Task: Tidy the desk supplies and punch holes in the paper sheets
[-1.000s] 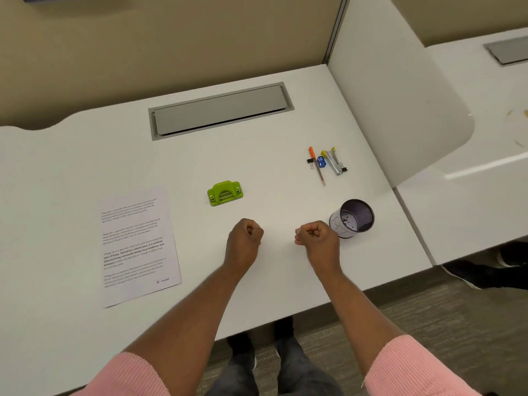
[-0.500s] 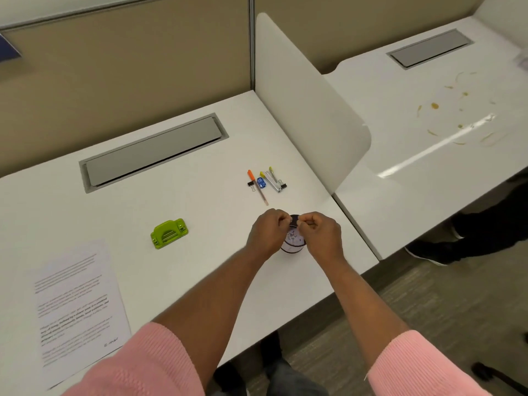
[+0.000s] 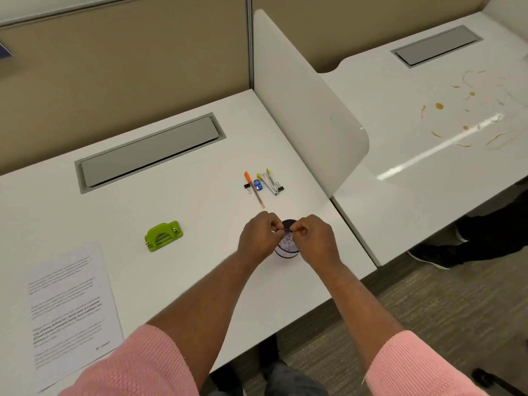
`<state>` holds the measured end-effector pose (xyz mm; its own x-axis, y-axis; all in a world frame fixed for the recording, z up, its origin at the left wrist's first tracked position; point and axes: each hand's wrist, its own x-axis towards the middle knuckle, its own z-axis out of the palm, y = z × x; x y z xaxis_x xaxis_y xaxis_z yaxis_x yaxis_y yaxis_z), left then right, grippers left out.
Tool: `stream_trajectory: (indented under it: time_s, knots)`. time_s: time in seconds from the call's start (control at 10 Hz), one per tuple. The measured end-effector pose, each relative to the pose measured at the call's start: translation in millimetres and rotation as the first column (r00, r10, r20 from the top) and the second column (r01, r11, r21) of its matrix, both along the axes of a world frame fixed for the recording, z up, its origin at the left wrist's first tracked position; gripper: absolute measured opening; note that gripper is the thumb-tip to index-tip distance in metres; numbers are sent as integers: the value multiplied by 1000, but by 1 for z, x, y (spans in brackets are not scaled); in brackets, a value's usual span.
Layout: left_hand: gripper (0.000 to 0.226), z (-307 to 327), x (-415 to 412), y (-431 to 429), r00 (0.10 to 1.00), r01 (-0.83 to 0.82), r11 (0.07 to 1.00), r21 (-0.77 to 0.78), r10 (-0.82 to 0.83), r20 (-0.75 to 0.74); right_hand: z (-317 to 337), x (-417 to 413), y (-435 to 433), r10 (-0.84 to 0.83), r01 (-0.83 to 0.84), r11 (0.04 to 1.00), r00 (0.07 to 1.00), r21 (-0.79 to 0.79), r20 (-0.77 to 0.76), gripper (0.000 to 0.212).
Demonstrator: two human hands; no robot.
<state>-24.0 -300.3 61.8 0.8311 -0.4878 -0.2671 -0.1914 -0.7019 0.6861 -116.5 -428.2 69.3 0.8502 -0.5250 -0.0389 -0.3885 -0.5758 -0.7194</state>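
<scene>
- The white surface carries everything; both hands work near its front edge.
- The paper sheet lies flat, well out to the left of the left hand and nearer the person than either hand.
- The left hand and right hand meet over the cup. Each has its fingers curled and pinches the cup's dark rim from its own side.
- The green hole punch sits level with the hands, well to the left of the left hand.
- The loose supplies lie just beyond the hands, slightly to the left-hand side.
- The orange pen has its long axis running away from the hands, its tip nearest the left knuckles.
- I judge the left hand better placed to reach it.
</scene>
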Motion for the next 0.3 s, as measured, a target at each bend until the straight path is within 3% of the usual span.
stream_trajectory:
  time_s: [0.2,0.3]
  knots:
    - [19,-1,-2,10,995,6,999,-50,-2,97,1,1,9,43,-39,997,998,-73,47,10]
    - [29,-1,-3,21,961,43,999,-9,-39,273,-1,1,17,109,-84,970,989,-229,101,24]
